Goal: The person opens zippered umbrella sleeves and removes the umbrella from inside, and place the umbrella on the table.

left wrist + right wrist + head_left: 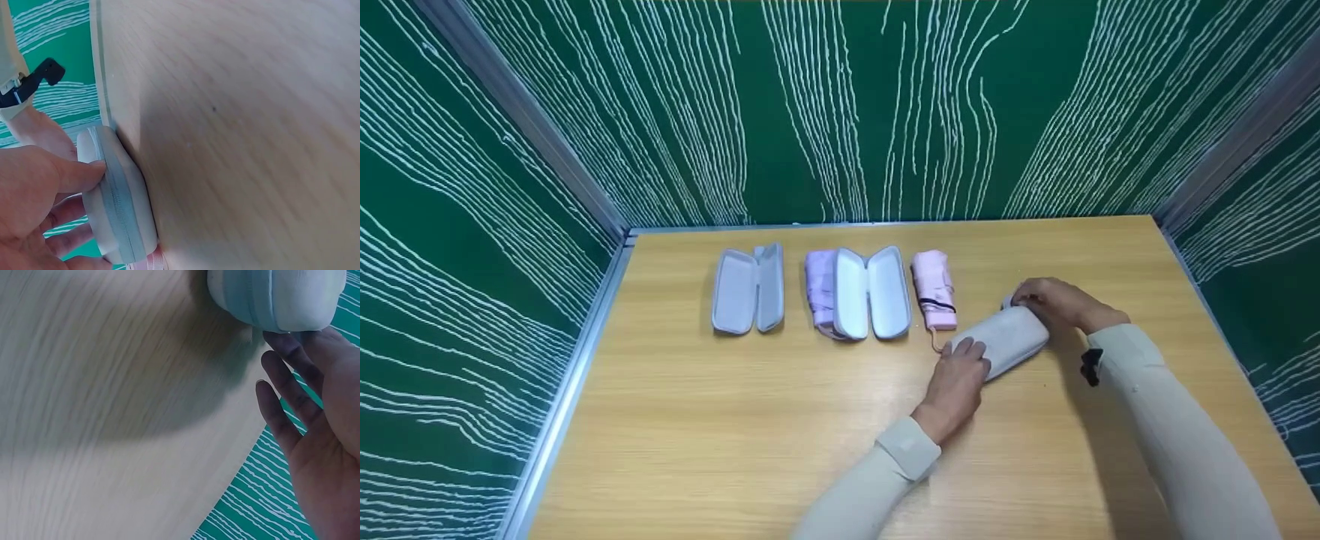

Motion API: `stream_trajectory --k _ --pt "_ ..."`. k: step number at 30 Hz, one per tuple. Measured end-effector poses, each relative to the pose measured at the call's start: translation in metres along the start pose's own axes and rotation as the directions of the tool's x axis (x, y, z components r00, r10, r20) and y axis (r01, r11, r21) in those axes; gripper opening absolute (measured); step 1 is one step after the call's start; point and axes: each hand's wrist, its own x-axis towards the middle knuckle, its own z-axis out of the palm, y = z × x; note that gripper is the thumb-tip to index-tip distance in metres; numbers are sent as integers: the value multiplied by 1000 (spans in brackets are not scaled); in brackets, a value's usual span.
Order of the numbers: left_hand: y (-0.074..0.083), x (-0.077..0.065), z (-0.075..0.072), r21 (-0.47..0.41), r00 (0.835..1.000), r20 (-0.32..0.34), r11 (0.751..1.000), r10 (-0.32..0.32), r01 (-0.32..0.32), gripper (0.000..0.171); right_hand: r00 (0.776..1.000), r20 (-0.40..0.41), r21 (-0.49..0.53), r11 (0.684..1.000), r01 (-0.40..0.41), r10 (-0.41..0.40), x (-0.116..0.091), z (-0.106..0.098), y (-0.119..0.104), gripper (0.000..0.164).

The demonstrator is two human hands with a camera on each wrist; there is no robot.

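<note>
A closed light-grey zippered case (1003, 341) lies slantwise on the right half of the table, a teal-grey zipper band (119, 197) running along its side. My left hand (956, 382) holds its near left end, the thumb on the zipper side and the fingers spread over the top. At the far right end, my right hand (1057, 301) pinches at the corner by a small pale tab (1007, 301). The case end (281, 298) hides those thumb and index tips in the right wrist view; the other fingers extend loosely below. A folded pink umbrella (934, 289) lies just left of the case.
Farther left, an open white-lined case (890, 292) overlaps a folded purple umbrella (820, 285). Another open grey case (734, 292) stands at the far left of the row. Green walls (877, 112) with white wavy lines border the wooden table (750, 450) at back and sides.
</note>
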Motion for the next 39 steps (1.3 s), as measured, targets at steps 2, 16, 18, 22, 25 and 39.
stream_trajectory --k 2,16,18,22,25,39 --pt "0 0 0 -5 1000 6 1000 -3 3 19 999 0 -43 998 37 -37 0 0 0 23" --pt "1 -1 0 -7 1000 -6 1000 12 -12 20 998 59 -161 987 2 8 0 -5 3 14" --pt "0 0 0 -7 1000 -16 1000 16 -16 19 998 65 -172 985 -7 18 1 -7 2 13" --pt "-1 1 0 -8 999 -35 1000 30 -30 16 997 79 -179 984 -6 21 1 -12 1 15" --pt "-2 1 0 -11 999 -37 999 32 -33 15 995 92 -190 981 -27 45 1 -13 3 19" --pt "-3 0 2 -51 1000 -26 999 8 -9 16 992 85 -165 983 -76 91 -12 -6 17 38"
